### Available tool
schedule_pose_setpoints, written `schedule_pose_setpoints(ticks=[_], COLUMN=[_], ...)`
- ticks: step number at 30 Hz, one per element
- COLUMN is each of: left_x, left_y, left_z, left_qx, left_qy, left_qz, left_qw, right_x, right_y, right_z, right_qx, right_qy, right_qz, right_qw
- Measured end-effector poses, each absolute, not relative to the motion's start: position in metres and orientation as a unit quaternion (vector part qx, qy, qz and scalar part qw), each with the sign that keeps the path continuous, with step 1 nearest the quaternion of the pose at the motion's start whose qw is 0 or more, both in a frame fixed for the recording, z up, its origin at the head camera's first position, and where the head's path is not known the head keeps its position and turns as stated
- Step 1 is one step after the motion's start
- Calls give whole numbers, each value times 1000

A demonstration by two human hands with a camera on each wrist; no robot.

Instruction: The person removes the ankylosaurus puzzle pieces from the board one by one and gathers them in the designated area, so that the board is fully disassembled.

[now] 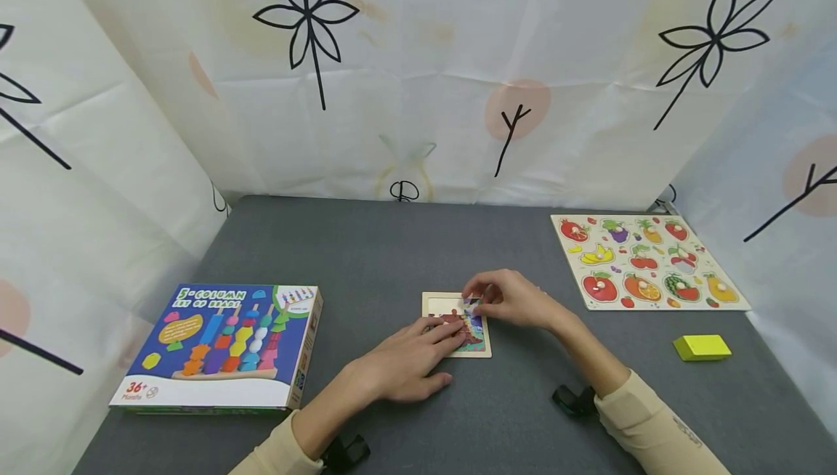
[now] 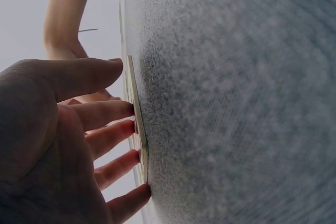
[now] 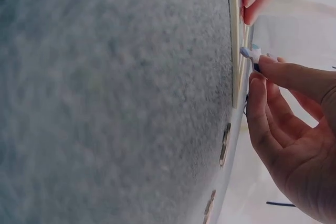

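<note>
A small wooden-framed puzzle board (image 1: pixel 485 346) with a colourful picture lies flat on the table. My left hand (image 1: pixel 413 360) rests on its left side, fingers fairly straight and spread, and the thumb is off to the near side. In the left wrist view the fingertips (image 2: pixel 134 157) touch the board's edge and face. My right hand (image 1: pixel 511 299) is at the board's upper right corner, pinching a small puzzle piece (image 3: pixel 254 56) between thumb and fingers. In the right wrist view the piece stands tilted against the board; its picture is too small to tell.
On the left lies a blue boxed bead-column toy (image 1: pixel 216 348). A fruit-picture board (image 1: pixel 621 271) lies at the back right, with a yellow block (image 1: pixel 702 348) in front of it. White patterned cloth (image 1: pixel 418 39) hangs around the grey table (image 1: pixel 366 242).
</note>
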State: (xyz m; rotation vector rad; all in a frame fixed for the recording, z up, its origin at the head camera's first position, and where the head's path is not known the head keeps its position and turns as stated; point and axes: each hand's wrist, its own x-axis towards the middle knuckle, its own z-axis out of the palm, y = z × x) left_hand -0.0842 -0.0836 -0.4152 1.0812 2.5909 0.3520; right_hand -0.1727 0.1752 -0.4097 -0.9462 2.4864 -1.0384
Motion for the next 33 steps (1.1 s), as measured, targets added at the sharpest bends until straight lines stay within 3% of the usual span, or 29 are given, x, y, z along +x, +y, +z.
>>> schedule_pose_setpoints(ticks=[33], left_x=[-81], left_y=[-84], left_z=[-414], left_qx=[382], left_qy=[905], left_qz=[120], left_qw=[141], right_x=[-174], right_y=[295], right_z=[-390], right_qx=[-218], right_qy=[876], right_qz=[-418], right_qw=[100])
